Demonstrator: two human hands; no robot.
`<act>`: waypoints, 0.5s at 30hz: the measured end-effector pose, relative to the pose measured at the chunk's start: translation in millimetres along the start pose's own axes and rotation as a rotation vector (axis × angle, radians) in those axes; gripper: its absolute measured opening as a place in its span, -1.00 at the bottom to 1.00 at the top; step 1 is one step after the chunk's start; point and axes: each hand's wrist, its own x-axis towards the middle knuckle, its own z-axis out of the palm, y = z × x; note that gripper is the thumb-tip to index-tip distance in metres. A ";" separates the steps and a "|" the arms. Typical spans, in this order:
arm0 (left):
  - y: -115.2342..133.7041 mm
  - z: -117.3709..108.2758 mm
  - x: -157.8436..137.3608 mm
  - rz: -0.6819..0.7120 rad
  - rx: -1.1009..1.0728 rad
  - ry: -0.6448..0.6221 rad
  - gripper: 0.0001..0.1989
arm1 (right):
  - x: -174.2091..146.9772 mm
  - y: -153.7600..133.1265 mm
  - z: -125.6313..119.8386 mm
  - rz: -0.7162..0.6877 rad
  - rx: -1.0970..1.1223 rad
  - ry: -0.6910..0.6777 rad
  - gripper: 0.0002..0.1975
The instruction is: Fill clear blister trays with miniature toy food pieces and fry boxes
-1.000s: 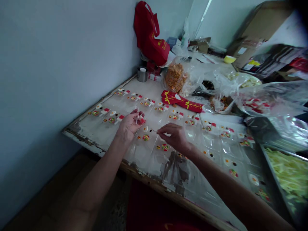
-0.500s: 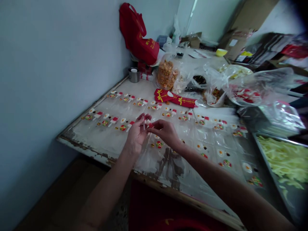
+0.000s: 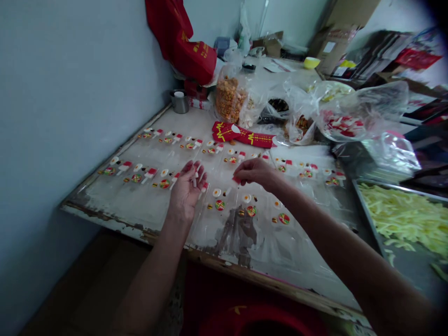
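Observation:
My left hand (image 3: 186, 190) is palm up above the table, its fingers curled round several small white and red popsicle-shaped pieces (image 3: 195, 181). To its right, my right hand (image 3: 257, 172) pinches a small red piece (image 3: 236, 180) between thumb and fingertips, just over the clear plastic bags. Flat bags lie in rows, each bearing tiny food-shaped pieces. In the near row I make out a fried-egg piece (image 3: 216, 192), a round red-and-green piece (image 3: 220, 205) and a burger-like piece (image 3: 210, 206). A red-and-white popsicle piece (image 3: 150, 173) lies with a set at the left.
Behind the rows lie red printed strips (image 3: 241, 135). Farther back are a bag of orange-brown pieces (image 3: 229, 100), a bag of red-and-white pieces (image 3: 341, 125) and a metal cup (image 3: 179, 102). A metal tray (image 3: 371, 233) of pale yellow strips stands at the right. A wall borders the left.
My hands have come apart. The right has moved away to the right with a red piece, while the left keeps its pieces with its fingers slightly more spread. The whole view has shifted.

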 end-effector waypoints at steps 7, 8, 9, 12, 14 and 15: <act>-6.0 3.9 -7.3 -0.131 0.212 -0.140 -0.55 | -10.4 34.6 27.3 -0.201 -0.669 0.057 -0.87; -9.8 4.6 -9.1 -0.108 0.239 -0.170 -0.50 | -12.6 38.9 29.6 -0.249 -0.724 0.098 -0.89; -13.7 5.2 -10.8 -0.083 0.270 -0.194 -0.45 | -14.9 42.2 31.0 -0.286 -0.753 0.132 -0.90; -24.4 7.4 -14.2 -0.067 0.351 -0.223 -0.35 | -20.7 43.3 29.0 -0.330 -0.660 0.293 -0.92; -31.5 11.7 -15.3 -0.091 0.372 -0.226 -0.29 | -21.6 37.0 23.7 -0.296 -0.482 0.377 -0.85; -35.4 15.1 -15.6 -0.101 0.377 -0.234 -0.26 | -21.1 32.9 20.4 -0.267 -0.373 0.365 -0.80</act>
